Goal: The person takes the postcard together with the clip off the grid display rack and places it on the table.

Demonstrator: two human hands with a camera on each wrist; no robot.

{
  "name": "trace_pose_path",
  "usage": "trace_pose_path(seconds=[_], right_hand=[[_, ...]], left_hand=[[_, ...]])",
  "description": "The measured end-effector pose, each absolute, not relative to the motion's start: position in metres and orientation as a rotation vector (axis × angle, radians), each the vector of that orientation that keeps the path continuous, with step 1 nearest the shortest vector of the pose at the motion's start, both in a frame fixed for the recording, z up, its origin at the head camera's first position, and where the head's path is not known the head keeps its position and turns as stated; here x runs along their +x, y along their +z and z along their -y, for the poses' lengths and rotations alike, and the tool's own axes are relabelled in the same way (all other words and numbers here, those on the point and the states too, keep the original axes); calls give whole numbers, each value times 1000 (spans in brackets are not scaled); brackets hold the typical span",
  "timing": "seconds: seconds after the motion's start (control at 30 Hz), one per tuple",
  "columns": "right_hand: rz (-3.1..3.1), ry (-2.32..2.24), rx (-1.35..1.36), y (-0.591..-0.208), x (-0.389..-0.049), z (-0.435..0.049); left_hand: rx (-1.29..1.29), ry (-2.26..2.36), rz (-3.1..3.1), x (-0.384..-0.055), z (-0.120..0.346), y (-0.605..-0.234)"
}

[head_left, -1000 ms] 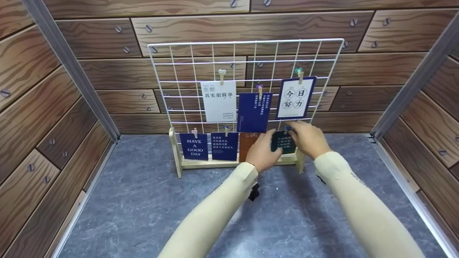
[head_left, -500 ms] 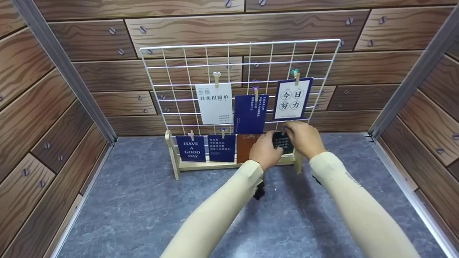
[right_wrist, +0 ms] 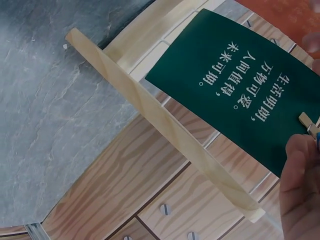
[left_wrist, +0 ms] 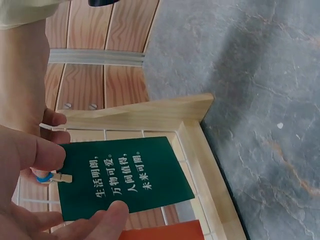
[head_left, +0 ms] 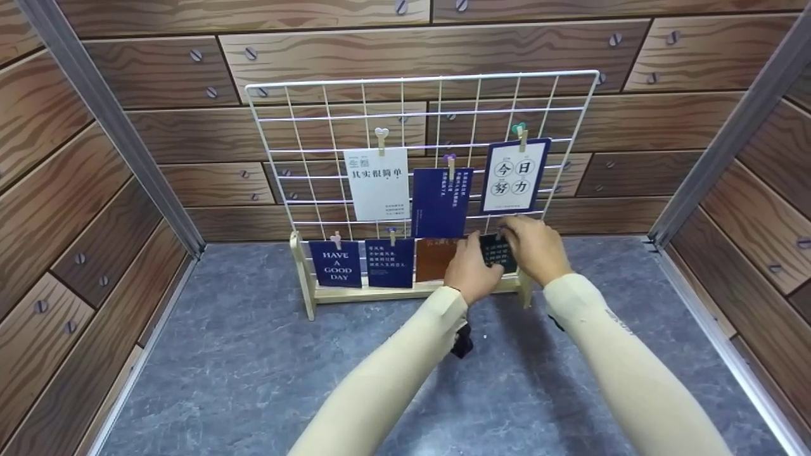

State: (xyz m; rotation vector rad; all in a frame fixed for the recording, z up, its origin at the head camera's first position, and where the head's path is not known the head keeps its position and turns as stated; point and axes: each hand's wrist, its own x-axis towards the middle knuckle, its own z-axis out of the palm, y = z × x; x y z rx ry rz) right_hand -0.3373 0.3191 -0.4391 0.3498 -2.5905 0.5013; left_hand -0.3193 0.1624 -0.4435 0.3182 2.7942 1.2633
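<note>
A dark green card with white writing (left_wrist: 125, 175) lies against the lower right of a white wire grid (head_left: 421, 114). My left hand (head_left: 472, 272) holds the card's left edge, its thumb in front near the lower part. At the card's top edge sits a small wooden clothespin with a blue ornament (left_wrist: 61, 177). My right hand (head_left: 535, 247) pinches this clothespin from the right side. In the right wrist view, the clothespin's wooden tip (right_wrist: 306, 121) overlaps the card, with fingertips beside it. An orange-brown card (head_left: 434, 259) hangs just left, partly covered by my left hand.
The grid stands in a pale wooden base (head_left: 361, 292). Other clipped cards hang on it: a white card (head_left: 380, 190), a blue card (head_left: 440, 206), a blue-bordered card (head_left: 516, 180) and two small blue cards (head_left: 336, 266) at lower left. Wood-patterned walls (head_left: 355, 54) enclose the grey floor (head_left: 241, 380).
The head view has shifted slightly, so the grid appears a little further left. Both hands stay at the green card; my left hand has moved slightly closer to my right.
</note>
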Motion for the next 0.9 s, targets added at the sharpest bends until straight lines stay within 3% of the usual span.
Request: trace_pose_path(seconds=[0.47,0.9], right_hand=[[2520,573,316,-445,-338,-320],[2555,684,268,-446,-336,-320]], left_hand=[[313,1162,-3102,-327,-165,-449],[496,857,-3338,-335,-160,-453]])
